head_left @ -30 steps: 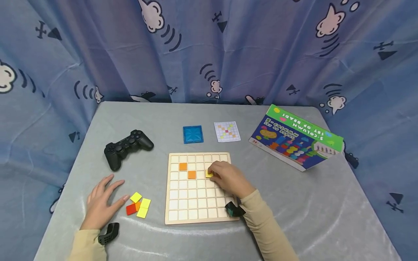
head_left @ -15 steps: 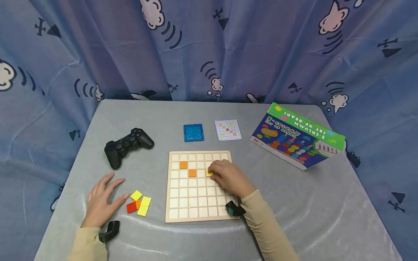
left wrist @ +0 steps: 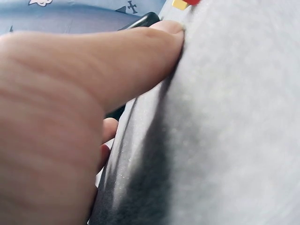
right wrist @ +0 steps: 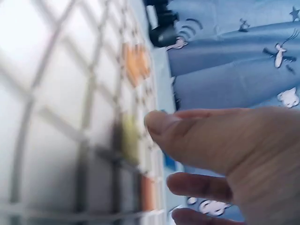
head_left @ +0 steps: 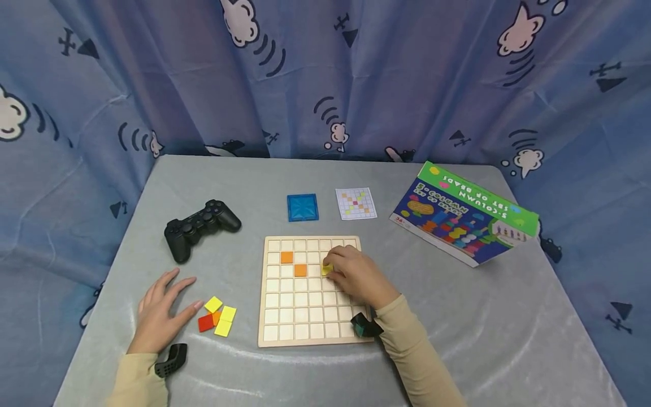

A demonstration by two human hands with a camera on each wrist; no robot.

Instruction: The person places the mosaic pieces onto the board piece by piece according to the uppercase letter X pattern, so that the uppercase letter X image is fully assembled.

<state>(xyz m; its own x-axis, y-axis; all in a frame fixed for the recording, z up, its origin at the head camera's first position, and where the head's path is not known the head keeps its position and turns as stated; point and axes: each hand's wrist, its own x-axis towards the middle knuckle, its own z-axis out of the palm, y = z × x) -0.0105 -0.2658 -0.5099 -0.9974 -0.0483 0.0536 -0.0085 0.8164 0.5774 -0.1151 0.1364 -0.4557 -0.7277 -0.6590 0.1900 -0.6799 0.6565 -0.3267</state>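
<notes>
In the head view my right hand (head_left: 358, 277) is over the pale wooden grid board (head_left: 307, 342), its fingertips at a yellow tile (head_left: 326, 271). The right wrist view shows that yellow tile (right wrist: 130, 138) on the grid, with a gap to the thumb; the index fingertip is mostly hidden. Two orange tiles, one upper (head_left: 287, 258) and one lower (head_left: 300, 271), lie in cells further left. My left hand (head_left: 161, 314) rests on the table with fingers spread, holding nothing. Beside its thumb lie several loose tiles: a red one (head_left: 205, 323), an orange one (head_left: 217, 317) and yellow ones (head_left: 228, 314).
Behind the board lie a blue square piece (head_left: 303, 208) and a printed pattern card (head_left: 356, 203). A black game controller (head_left: 202, 229) is beyond my left hand. At the back right stands a colourful box (head_left: 463, 215). A patterned curtain (head_left: 325, 73) hangs behind the table.
The right hand keeps its place over the board, with slightly more of the yellow tile showing at its fingertips. The left hand and loose tiles have not moved; the head view shifts a little.
</notes>
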